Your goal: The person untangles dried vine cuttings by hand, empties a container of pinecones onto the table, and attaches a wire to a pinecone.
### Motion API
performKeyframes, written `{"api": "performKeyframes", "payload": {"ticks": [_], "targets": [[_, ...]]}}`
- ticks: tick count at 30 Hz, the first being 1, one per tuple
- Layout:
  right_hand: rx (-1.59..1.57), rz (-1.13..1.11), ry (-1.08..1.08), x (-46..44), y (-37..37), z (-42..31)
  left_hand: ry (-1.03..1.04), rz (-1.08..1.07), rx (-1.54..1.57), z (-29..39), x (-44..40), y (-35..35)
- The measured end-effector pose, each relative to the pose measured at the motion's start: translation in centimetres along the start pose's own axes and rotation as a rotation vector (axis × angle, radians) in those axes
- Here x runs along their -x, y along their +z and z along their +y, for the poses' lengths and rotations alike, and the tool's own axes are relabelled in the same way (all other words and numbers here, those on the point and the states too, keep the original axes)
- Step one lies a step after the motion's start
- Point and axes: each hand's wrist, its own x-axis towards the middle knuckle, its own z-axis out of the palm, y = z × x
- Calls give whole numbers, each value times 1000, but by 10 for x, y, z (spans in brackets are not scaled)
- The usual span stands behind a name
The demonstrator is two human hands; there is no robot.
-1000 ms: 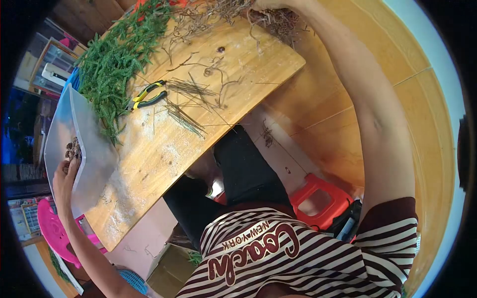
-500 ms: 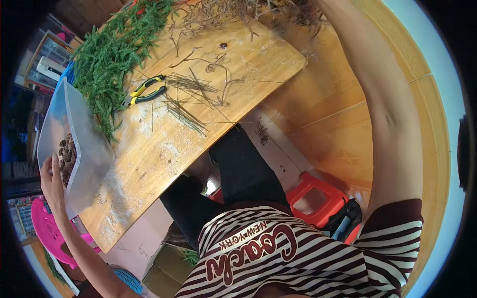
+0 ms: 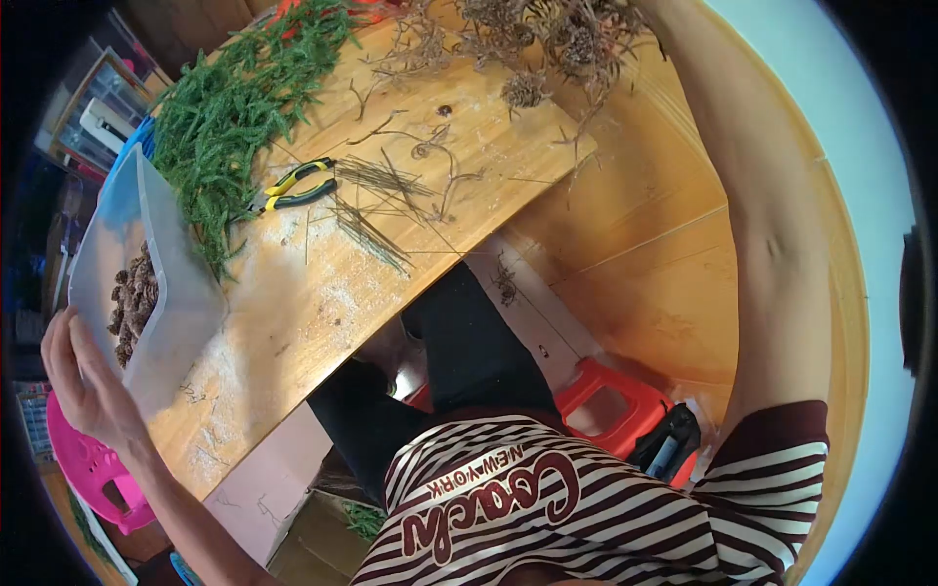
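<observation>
My left hand [image 3: 90, 386] is at the near outer rim of a translucent plastic bin [image 3: 186, 322], fingers extended and holding nothing. Inside the bin lie several small brown pine cones [image 3: 132, 303]. My right forearm runs up to the top edge, where the hand is cut off by the frame. Beside that wrist is a tangled bunch of dry brown twigs with pine cones [image 3: 581, 49], overhanging the table's far right corner. Yellow-and-black pliers [image 3: 301, 185] lie on the wooden table [image 3: 293, 337], next to loose thin wires or stems [image 3: 376, 234].
Green artificial sprigs [image 3: 220, 127] are heaped along the table's left side. Curly dry twigs [image 3: 435, 151] lie mid-table. A red stool [image 3: 611, 405] stands at the right below the table, a pink chair [image 3: 88, 464] at the lower left, and a cardboard box [image 3: 313, 547] on the floor.
My left hand has come out from the cones in the bin and moved down and left. My right arm has shifted right, and the cone-and-twig bunch now spreads further right over the table's corner.
</observation>
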Motion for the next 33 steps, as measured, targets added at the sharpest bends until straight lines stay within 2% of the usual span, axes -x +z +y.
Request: {"api": "performKeyframes", "payload": {"ticks": [2, 4, 5, 7, 8, 9, 10, 12, 14, 15, 16, 18, 19, 20, 23, 24, 27, 30, 32, 33], "targets": [[-154, -67, 34, -8, 7, 3, -158, -93, 264, 52, 0, 14], [-293, -124, 51, -11, 14, 6, -40, -212, 461, 103, -1, 44], [-353, -148, 40, -9, 20, 9, 68, -292, 460, 120, -5, 60], [-432, -203, -132, 0, 29, 15, -3, -431, 638, 154, -10, 94], [-427, -208, -132, -3, 36, 27, -119, -492, 749, 169, -15, 112], [-528, -236, -344, -4, 45, 41, -236, -554, 859, 180, -20, 132], [-629, -261, -555, -8, 57, 57, -183, -573, 869, 183, -21, 158], [-733, -281, -762, -21, 79, 72, -125, -595, 881, 194, -26, 195], [-785, -173, -565, -46, 100, 79, 45, -642, 810, 211, -32, 215], [-809, -120, -465, -55, 109, 84, 49, -650, 811, 218, -35, 223], [-815, -120, -462, -54, 115, 83, 81, -743, 735, 225, -37, 230], [-998, -259, -676, -52, 127, 82, 143, -919, 571, 232, -41, 240], [-1088, -330, -784, -54, 132, 82, 144, -923, 567, 232, -40, 241], [-1096, -330, -784, -58, 137, 81, 179, -959, 546, 232, -38, 241], [-790, -302, -848, -64, 152, 77, 256, -1047, 506, 229, -31, 243], [-800, -306, -844, -62, 158, 75, 244, -1045, 500, 226, -29, 242], [-911, -288, -322, -30, 159, 52, 216, -1046, 477, 217, -25, 245], [-1061, -342, -385, -49, 156, 75, 62, -1006, 437, 214, -28, 255], [-1132, -361, -415, -40, 148, 74, 47, -996, 479, 215, -28, 257], [-936, -161, -284, -35, 144, 74, 29, -987, 517, 216, -29, 258]]}}
